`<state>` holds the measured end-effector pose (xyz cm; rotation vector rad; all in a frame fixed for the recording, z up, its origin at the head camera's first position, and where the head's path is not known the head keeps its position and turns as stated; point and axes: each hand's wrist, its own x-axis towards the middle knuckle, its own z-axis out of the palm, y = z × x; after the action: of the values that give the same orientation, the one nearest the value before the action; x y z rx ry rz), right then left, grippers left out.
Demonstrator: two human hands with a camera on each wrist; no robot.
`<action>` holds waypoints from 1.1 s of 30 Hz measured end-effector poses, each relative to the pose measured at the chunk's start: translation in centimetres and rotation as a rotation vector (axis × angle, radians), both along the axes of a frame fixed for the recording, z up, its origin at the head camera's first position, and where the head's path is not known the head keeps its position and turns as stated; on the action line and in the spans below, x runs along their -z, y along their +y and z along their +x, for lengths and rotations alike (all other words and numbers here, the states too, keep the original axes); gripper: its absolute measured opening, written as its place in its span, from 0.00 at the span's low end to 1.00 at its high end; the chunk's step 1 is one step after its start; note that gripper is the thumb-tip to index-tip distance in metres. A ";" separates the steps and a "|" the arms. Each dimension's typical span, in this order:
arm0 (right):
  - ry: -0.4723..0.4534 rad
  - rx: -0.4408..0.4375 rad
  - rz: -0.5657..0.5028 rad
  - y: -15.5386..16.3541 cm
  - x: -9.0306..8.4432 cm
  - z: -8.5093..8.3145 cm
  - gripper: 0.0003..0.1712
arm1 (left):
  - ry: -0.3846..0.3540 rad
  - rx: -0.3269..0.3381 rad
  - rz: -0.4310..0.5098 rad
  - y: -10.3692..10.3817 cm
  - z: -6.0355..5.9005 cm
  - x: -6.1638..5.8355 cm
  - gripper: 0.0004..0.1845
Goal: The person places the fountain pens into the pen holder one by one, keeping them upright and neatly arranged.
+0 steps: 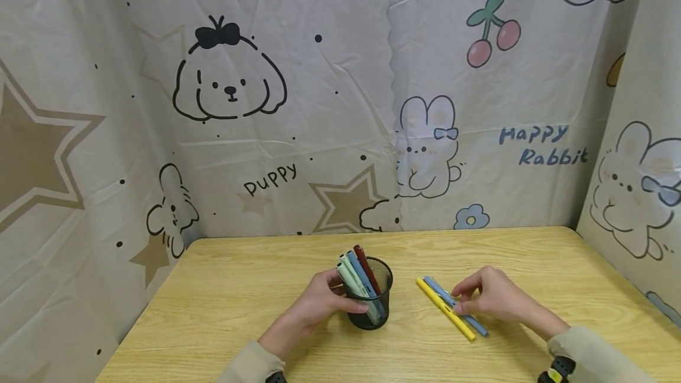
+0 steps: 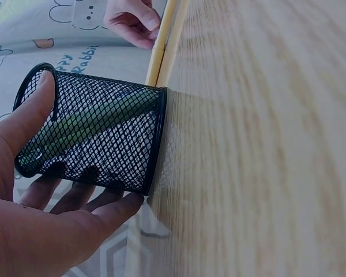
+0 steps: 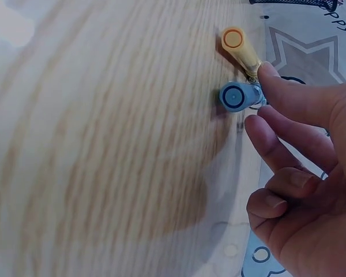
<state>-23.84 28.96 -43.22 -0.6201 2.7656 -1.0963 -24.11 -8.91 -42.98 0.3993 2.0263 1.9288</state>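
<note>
My left hand (image 1: 323, 301) grips a black mesh pen holder (image 1: 384, 306) from its left side, thumb across the front. In the left wrist view, the fingers lie under the mesh holder (image 2: 109, 124). Several pens lean in it: pale green pens (image 1: 348, 279), a blue one and a dark red pen (image 1: 367, 268). My right hand (image 1: 492, 294) is over a yellow pen (image 1: 446, 309) and a blue pen (image 1: 476, 325) lying side by side on the table. Its thumb and forefinger are on either side of the blue pen (image 3: 233, 96), the other fingers curled.
The light wooden table (image 1: 239, 288) has its far edge along a printed curtain (image 1: 340, 105). The curtain also stands along the left and right sides. A dark watch-like band (image 1: 558, 369) is on the right wrist.
</note>
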 end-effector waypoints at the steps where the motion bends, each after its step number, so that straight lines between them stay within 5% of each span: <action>1: 0.000 0.000 0.000 0.0 0.0 0.0 0.16 | 0.000 0.001 0.001 0.0 0.0 0.0 0.35; 33: -0.012 0.006 0.002 0.6 0.2 -0.3 0.13 | 0.015 0.002 0.025 0.1 0.2 0.0 0.34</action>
<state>-24.14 29.55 -43.38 -0.6041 2.7600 -1.0949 -23.91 -8.84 -42.93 0.4228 2.0125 1.9573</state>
